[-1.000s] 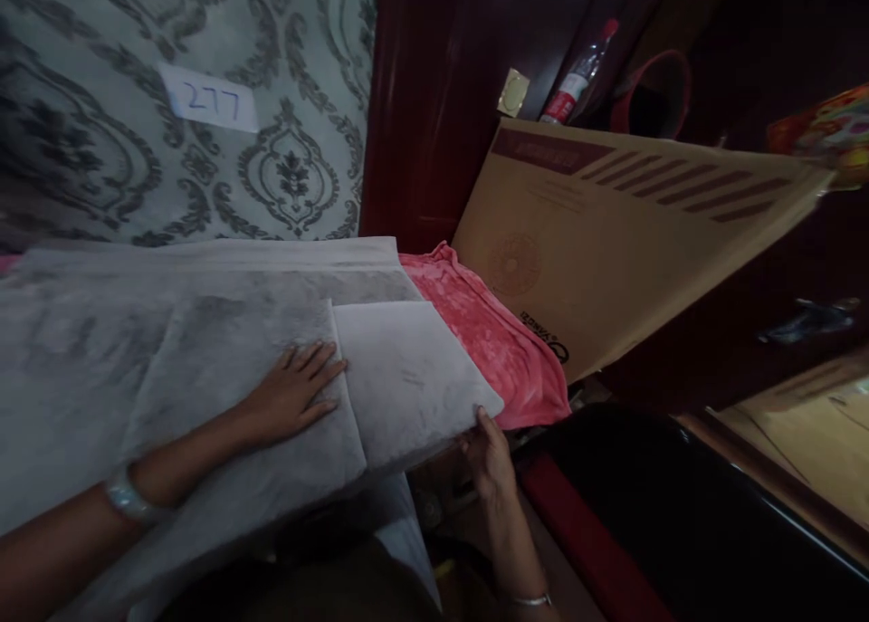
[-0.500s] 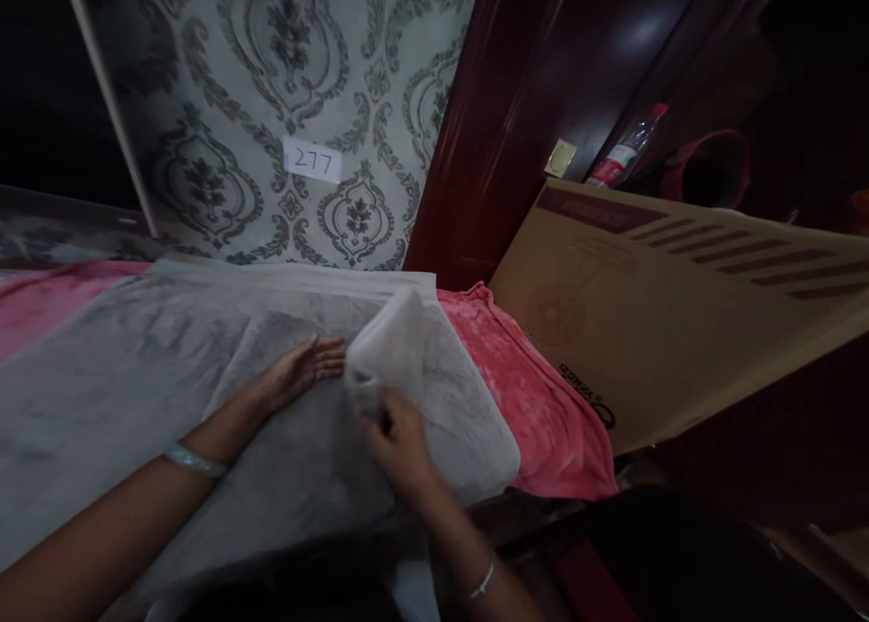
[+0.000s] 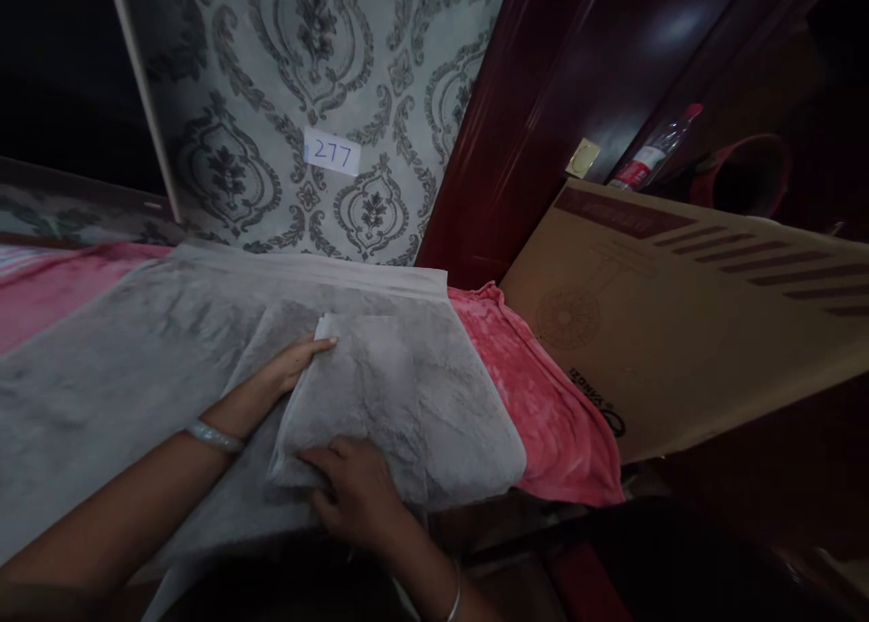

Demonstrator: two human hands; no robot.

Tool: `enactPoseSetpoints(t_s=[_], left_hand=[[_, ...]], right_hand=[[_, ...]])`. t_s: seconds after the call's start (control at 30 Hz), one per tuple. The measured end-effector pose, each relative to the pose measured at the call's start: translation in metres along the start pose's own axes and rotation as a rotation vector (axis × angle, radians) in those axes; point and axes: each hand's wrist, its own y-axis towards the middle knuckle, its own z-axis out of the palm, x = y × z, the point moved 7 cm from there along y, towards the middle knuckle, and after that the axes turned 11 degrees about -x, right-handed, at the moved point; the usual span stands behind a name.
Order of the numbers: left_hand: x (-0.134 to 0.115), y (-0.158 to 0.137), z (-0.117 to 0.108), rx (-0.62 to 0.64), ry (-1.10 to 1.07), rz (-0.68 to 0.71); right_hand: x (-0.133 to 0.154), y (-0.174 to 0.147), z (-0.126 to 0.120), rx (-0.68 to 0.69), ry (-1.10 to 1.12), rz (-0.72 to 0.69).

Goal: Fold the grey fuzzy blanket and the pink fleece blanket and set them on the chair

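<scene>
A folded piece of grey plush cloth (image 3: 380, 368) lies over a larger grey plush spread (image 3: 183, 377). At the folded piece's upper left edge is my left hand (image 3: 299, 361), thumb on top and fingers hidden under the cloth, closed on that edge. Lower down, my right hand (image 3: 357, 491) rests on the near left corner of the folded piece, index finger stretched out and thumb apart. Its other fingers are partly bent. Beneath the grey spread, a pink plush blanket (image 3: 536, 405) shows at the right and far left.
Right of the blanket leans a large cardboard box (image 3: 611, 305). Behind it are a plastic bottle (image 3: 655, 151) and a red-rimmed round object (image 3: 747, 174). A dark red cabinet (image 3: 502, 133), patterned wallpaper and a paper label (image 3: 332, 152) reading 277 stand at the back.
The raised flap of grey cloth has come down flat toward the left. My left hand has taken its edge; my right hand has moved left and nearer. The view has shifted slightly.
</scene>
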Motion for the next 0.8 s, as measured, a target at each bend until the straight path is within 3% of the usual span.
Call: enactPoseSetpoints(t_s=[0.1,0.23,0.37,0.57,0.8], left_hand=[[-0.008,0.01,0.006,-0.02,0.045,-0.004],[-0.041,0.009,0.007,-0.074,0.027,0.135],[-0.065,-0.001,-0.013,-0.074,0.067,0.3],[-0.037,0.0,-0.06,-0.252,0.2,0.232],[-0.037,0.011,-0.053,-0.309,0.206,0.223]], right_hand=[[0.005,0.005,-0.006,0.005,-0.027,-0.018],[0.015,0.01,-0.019,-0.064,0.006,-0.064],[0.025,0.007,-0.02,-0.077,0.079,-0.091],[0.034,0.002,0.005,0.032,0.006,-0.16],[0.034,0.003,0.006,0.056,-0.021,-0.155]])
